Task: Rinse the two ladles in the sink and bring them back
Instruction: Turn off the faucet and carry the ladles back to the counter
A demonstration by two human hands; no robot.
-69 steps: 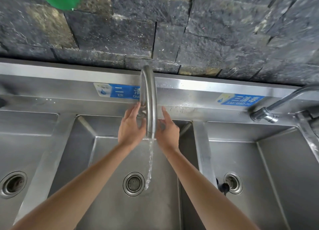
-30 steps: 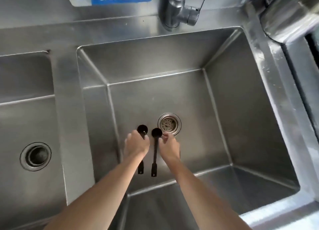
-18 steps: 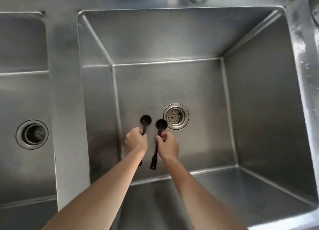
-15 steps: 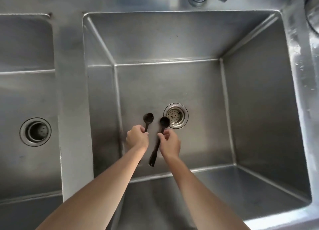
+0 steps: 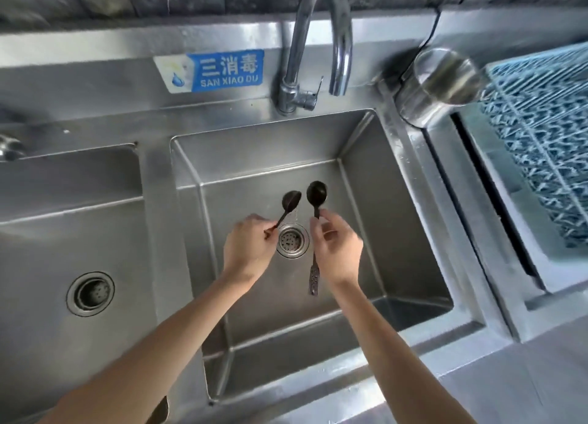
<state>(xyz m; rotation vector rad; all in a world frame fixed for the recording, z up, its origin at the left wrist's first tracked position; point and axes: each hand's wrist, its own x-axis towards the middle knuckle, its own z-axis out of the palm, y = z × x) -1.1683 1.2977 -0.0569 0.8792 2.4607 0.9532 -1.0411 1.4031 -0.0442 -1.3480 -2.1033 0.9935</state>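
- Left hand (image 5: 246,247) closed around the handle of the left black ladle (image 5: 289,204), fingers curled tight, handle end buried in the fist.
- Bowl of that ladle jutted up and to the right of the grip, tilted on its side, above the drain strainer (image 5: 292,239).
- Right hand (image 5: 336,248) pinched the neck of the right black ladle (image 5: 316,214) between thumb and fingertips, remaining fingers loosely spread.
- Bowl of that one stood just above the pinch, open face toward the camera; patterned handle hung straight down below the grip, past the wrist.
- Both ladles held over the right-hand basin of the steel sink (image 5: 394,182), bowls near each other but apart.
- Drain strainer lay between the two grips, lower down on the basin floor.
- Gooseneck faucet (image 5: 313,42) rose well beyond both grips, beside a blue label (image 5: 216,70) reading "SAN XIAO DU".
- Steel cup (image 5: 437,85) and blue ribbed mat (image 5: 541,143) sat off to the right of the right grip.
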